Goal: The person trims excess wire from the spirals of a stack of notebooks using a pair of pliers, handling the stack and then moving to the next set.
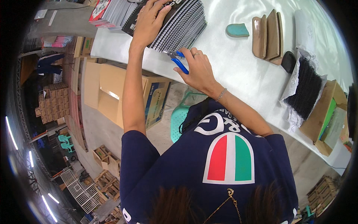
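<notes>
A stack of black-covered, spiral-bound notebooks lies at the top of the view, near the edge of the white table. My left hand rests on the top cover with its fingers stretched out. In my right hand is a pair of wire cutters with blue handles and grey jaws. The jaws are close to the lower ends of the bound spines; whether they touch a wire I cannot tell.
Stacked printed sheets lie left of the notebooks. To the right are a teal rounded block, brown curved pieces, black wire coils in white wrapping and an open carton. A cardboard box and green stool stand below the table.
</notes>
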Tool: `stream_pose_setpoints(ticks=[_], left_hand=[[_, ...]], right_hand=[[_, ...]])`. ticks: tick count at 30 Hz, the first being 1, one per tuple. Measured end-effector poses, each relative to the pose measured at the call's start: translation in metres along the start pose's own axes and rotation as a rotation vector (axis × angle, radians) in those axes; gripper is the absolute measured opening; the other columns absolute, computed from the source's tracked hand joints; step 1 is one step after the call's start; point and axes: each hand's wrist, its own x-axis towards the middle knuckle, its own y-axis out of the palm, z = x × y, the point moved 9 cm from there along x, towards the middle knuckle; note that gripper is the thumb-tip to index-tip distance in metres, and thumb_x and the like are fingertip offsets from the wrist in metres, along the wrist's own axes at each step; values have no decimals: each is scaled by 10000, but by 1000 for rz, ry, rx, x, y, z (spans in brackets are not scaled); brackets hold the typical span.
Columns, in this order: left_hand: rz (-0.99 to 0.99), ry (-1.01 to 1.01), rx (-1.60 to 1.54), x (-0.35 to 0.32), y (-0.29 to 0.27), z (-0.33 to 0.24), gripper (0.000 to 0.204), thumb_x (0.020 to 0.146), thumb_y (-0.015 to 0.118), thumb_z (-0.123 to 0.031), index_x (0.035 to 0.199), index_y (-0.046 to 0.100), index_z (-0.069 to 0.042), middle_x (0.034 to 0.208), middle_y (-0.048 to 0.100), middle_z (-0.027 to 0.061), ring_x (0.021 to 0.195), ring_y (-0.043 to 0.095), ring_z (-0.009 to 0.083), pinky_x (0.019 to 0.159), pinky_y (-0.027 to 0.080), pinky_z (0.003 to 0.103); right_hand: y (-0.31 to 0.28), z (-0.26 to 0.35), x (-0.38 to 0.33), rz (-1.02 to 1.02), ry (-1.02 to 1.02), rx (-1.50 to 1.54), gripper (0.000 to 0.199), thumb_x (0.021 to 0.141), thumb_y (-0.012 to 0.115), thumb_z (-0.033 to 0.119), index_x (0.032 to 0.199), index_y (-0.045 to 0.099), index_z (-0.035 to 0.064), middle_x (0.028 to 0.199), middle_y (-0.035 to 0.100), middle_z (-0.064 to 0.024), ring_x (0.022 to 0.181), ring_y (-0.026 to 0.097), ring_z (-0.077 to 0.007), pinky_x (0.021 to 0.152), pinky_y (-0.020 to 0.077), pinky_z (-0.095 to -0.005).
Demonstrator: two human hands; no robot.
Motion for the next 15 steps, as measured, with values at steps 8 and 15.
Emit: stream_pose_setpoints(ticks=[8, 15], left_hand=[[7, -4, 4, 2, 1, -2, 364, 1047, 487, -262, 1316, 625, -61, 1362, 560, 183, 1295, 519, 361, 1106, 391, 432], [16, -22, -18, 3, 1, -2, 366, 1047, 480, -264, 1315, 622, -58, 1366, 555, 180, 1299, 515, 359, 1108, 386, 432]], right_hand=[[5, 3, 6, 17, -69, -65, 540, 859, 787, 314, 1285, 556, 74, 1013, 553, -120, 939, 547, -276, 794, 403, -404], [18, -9, 3, -13, -55, 262, 528, 911, 733, 416, 1247, 572, 41, 873, 578, -102, 786, 604, -270, 704, 484, -388]])
